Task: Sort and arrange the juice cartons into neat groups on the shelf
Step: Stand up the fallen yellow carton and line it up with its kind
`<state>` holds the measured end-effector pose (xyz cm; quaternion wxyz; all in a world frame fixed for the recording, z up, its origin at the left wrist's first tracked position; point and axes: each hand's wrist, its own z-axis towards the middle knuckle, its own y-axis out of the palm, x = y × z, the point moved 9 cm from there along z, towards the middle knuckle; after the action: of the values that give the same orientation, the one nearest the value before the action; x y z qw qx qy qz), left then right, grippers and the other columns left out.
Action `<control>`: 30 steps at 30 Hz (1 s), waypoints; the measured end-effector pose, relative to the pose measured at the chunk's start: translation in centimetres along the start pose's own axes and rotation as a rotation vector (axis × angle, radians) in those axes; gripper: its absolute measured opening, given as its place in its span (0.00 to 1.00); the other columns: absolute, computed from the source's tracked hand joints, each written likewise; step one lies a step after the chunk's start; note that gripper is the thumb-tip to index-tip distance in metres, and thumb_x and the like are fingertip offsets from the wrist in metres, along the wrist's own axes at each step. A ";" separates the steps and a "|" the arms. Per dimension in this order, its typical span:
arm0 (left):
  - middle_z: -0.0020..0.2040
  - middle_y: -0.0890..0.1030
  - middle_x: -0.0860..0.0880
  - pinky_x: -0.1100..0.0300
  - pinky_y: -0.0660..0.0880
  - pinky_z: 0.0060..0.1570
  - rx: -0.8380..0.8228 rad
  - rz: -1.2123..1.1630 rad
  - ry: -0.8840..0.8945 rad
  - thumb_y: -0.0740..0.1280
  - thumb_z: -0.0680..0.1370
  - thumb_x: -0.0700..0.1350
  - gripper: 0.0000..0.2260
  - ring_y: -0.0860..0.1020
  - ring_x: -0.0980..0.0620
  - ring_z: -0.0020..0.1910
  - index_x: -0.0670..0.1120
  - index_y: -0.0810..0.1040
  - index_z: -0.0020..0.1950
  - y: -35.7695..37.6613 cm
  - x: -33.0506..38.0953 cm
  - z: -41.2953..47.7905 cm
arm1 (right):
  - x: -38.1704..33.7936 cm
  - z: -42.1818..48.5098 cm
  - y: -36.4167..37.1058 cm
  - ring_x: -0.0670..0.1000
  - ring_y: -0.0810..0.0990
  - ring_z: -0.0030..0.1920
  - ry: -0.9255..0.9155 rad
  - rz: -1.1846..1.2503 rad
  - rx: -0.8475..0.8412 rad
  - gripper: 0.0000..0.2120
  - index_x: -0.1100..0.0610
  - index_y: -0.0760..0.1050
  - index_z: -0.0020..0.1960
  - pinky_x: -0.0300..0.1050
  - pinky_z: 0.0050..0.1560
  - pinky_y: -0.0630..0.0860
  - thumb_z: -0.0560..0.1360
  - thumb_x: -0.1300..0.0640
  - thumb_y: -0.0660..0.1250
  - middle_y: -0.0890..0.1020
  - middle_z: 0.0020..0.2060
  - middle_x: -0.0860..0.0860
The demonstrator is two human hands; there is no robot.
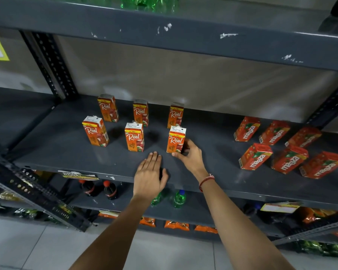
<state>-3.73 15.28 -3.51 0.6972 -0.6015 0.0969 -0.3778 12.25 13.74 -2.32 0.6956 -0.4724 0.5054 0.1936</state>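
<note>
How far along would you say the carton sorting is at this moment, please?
Mostly done: six Real cartons stand in two rows on the shelf, six Maaza cartons grouped to their right. The right hand grips the front right Real carton; the left hand rests flat. Perhaps only final straightening remains.

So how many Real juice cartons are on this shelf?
6: back row left, middle, right; front row left, middle, and right, touched by the right hand. None appear hidden.

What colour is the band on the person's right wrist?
Red, a thin thread band on the right wrist; the head view shows it clearly.
</note>
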 end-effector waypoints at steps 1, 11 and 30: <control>0.62 0.77 0.39 0.50 0.70 0.61 0.002 -0.002 0.002 0.55 0.75 0.50 0.24 0.75 0.43 0.62 0.36 0.77 0.61 0.0 0.0 0.0 | 0.0 0.1 0.1 0.52 0.80 0.55 -0.002 -0.010 -0.010 0.24 0.61 0.72 0.59 0.40 0.53 0.74 0.67 0.60 0.75 0.82 0.55 0.56; 0.63 0.77 0.39 0.49 0.70 0.61 0.001 0.014 0.011 0.54 0.75 0.51 0.24 0.75 0.44 0.63 0.37 0.76 0.62 0.3 -0.1 0.1 | -0.4 0.2 1.5 0.54 0.79 0.57 -0.051 -0.108 -0.095 0.24 0.57 0.71 0.61 0.51 0.59 0.76 0.69 0.54 0.74 0.81 0.57 0.55; 0.66 0.74 0.39 0.45 0.67 0.63 0.203 -0.208 0.026 0.55 0.77 0.51 0.23 0.71 0.43 0.66 0.38 0.72 0.65 0.6 6.1 -1.3 | 4.5 -10.0 -14.4 0.45 0.79 0.38 -0.050 0.052 0.518 0.07 0.50 0.76 0.47 0.31 0.38 0.76 0.71 0.58 0.72 0.81 0.44 0.56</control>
<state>-0.05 10.36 -2.45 0.7103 -0.5297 0.0043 -0.4636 19.71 -2.62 -0.09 0.8003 -0.2606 0.5328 0.0872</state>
